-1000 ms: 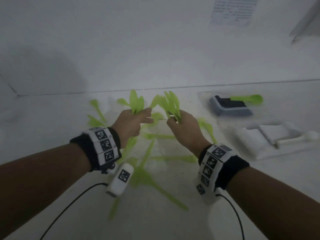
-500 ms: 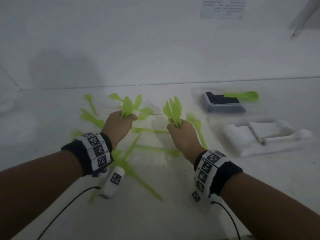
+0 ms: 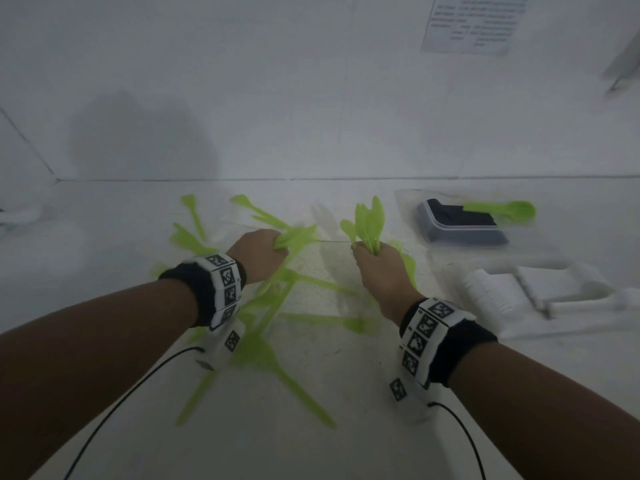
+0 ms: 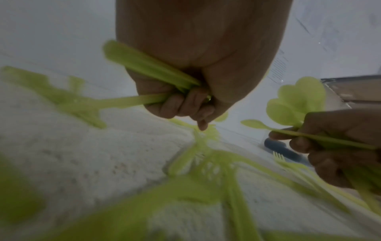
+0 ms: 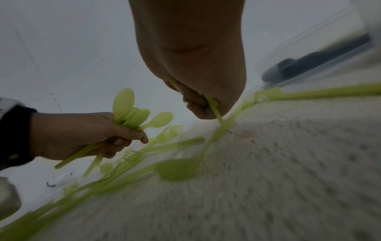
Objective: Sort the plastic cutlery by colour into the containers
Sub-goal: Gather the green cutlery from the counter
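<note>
My left hand point(image 3: 273, 249) grips a bunch of green plastic cutlery point(image 3: 294, 237), tilted low over the pile and blurred. The left wrist view shows its fingers point(image 4: 185, 104) curled round the green handles point(image 4: 148, 68). My right hand point(image 3: 367, 251) holds a second bunch of green spoons point(image 3: 369, 221) upright, bowls up. Several loose green forks and spoons point(image 3: 277, 306) lie scattered on the white table beneath and between both hands. A clear container point(image 3: 433, 233) at the right holds dark cutlery, with one green spoon point(image 3: 509, 209) lying across it.
A white tray point(image 3: 485, 292) with white cutlery sits at the right, near my right forearm. The white wall point(image 3: 311, 98) rises just behind the pile. A sheet of paper point(image 3: 474, 22) hangs on it. Cables run from both wrist bands toward me.
My left hand has dropped toward the pile and its bunch has tipped from upright to pointing right. My right hand keeps its spoons upright and has drifted away from the left.
</note>
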{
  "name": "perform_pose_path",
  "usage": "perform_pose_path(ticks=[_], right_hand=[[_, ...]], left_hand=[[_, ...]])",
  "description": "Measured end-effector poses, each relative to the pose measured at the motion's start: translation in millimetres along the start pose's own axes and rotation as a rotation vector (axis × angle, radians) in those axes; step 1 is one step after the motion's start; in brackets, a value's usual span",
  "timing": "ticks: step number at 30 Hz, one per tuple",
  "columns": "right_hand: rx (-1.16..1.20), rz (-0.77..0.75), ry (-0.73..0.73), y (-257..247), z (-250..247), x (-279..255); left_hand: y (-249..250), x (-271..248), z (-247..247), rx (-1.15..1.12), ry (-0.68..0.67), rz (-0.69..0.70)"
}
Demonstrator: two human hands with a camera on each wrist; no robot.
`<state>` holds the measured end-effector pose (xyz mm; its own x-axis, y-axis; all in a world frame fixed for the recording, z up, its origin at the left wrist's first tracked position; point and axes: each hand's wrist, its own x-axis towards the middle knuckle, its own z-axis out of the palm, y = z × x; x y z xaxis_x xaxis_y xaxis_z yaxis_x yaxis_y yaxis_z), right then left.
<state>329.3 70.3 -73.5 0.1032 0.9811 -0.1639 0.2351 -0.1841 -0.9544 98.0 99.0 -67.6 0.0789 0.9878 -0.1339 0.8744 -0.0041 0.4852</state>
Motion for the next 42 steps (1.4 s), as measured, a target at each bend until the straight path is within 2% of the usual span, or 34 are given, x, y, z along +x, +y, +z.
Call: perform_pose_path(ticks=[7, 12, 14, 18, 21, 23, 26, 29, 31, 36, 42], right_hand=[[-0.009, -0.034, -0.016, -10, 6, 8], [-0.030, -0.108, -0.083, -18, 20, 9], [-0.054, -0.183, -0.113, -24, 27, 5], [-0.183, -0.339, -0.157, -28, 37, -10], [-0.133, -0.368, -0.202, -25, 31, -20], [-0.088, -0.376, -0.260, -25, 25, -28], [-0.020, -0.346, -0.293, -24, 14, -42], [0.115, -0.243, -0.192, -21, 6, -46], [0.225, -0.143, -0.149, -22, -2, -43], [0.324, -0.028, -0.459, -27, -15, -47], [0.571, 0.077, -0.529, -19, -11, -53]], left_hand=[[0, 17, -15, -0.349, 0.162, -0.047], [22, -4, -19, -0.614, 0.115, -0.091], [31, -13, -17, -0.683, 0.102, -0.096], [50, -34, -13, -0.963, 0.137, -0.143], [56, -49, -11, -0.977, 0.216, -0.174], [56, -59, -10, -0.964, 0.220, -0.186], [61, -80, -8, -0.970, 0.175, -0.167], [65, -99, -9, -1.011, 0.165, -0.196], [67, -111, -10, -1.076, 0.106, -0.216], [81, -133, -10, -1.122, -0.086, -0.213], [85, -136, -2, -1.179, -0.196, -0.168]])
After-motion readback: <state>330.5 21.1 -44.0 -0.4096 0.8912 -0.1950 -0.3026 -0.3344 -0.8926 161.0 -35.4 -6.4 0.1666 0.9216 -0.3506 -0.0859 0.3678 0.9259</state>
